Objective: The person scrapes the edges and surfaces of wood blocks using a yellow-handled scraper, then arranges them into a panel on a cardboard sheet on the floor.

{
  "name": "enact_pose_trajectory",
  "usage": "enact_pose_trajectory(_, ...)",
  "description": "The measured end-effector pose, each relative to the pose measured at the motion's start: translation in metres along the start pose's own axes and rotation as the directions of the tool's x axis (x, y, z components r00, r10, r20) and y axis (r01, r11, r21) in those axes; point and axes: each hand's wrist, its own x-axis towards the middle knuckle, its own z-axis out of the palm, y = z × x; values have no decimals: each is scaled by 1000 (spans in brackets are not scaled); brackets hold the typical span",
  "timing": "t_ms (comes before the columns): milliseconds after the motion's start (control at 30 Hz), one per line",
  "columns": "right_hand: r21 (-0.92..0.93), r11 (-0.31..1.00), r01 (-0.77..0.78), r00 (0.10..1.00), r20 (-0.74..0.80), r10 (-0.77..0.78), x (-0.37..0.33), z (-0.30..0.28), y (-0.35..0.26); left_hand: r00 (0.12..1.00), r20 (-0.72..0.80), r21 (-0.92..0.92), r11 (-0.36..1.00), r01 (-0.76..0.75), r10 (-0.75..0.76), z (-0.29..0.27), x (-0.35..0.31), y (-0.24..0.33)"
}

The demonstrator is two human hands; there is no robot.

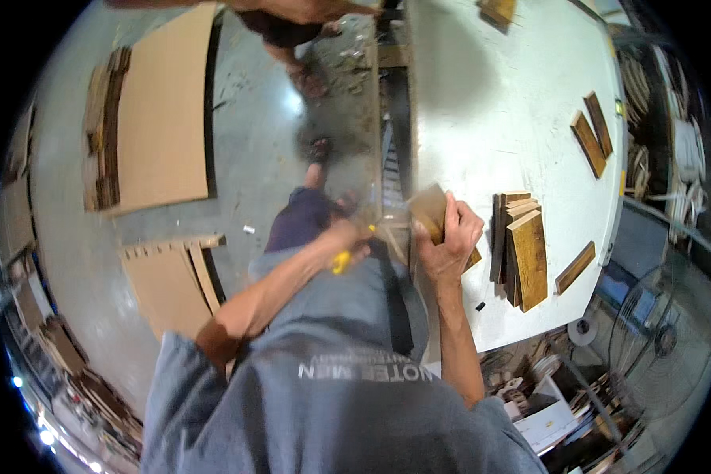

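Held at the near left edge of the white table [482, 150] is a short brown wooden board [428, 205], blurred, with my right hand [454, 237] closed around it. The thumb is on its near side and the fingers lie over its right side. Another bit of brown wood shows just beside that hand. My left hand [346, 239], smeared by motion, is closed on a yellow-handled tool [341, 262] left of the table edge. Its working end and exact kind cannot be made out. Right of my right hand, several brown wooden boards [527, 257] lean together in a stack.
Loose wooden pieces lie right of the stack [575, 268], farther back [588, 144] and at the far edge [498, 12]. A small black piece [480, 306] lies nearby. Cardboard sheets [166, 110] stand on the left floor. Another person's arm [292, 8] crosses the top. A fan [660, 340] stands right.
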Motion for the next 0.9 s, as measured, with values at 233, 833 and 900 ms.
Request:
enact_pose_trajectory(233,244,968,-59,996,74,42,1,-32,-23,936,48,-8,937,-348,348,-6,-50,76)
enact_pose_trajectory(833,-105,992,-70,998,-7,69,15,-188,55,938,62,31,939,-343,341,18,-72,59)
enact_pose_trajectory(900,-100,990,-103,994,14,104,35,-209,71,945,22,66,943,-328,327,25,-79,60)
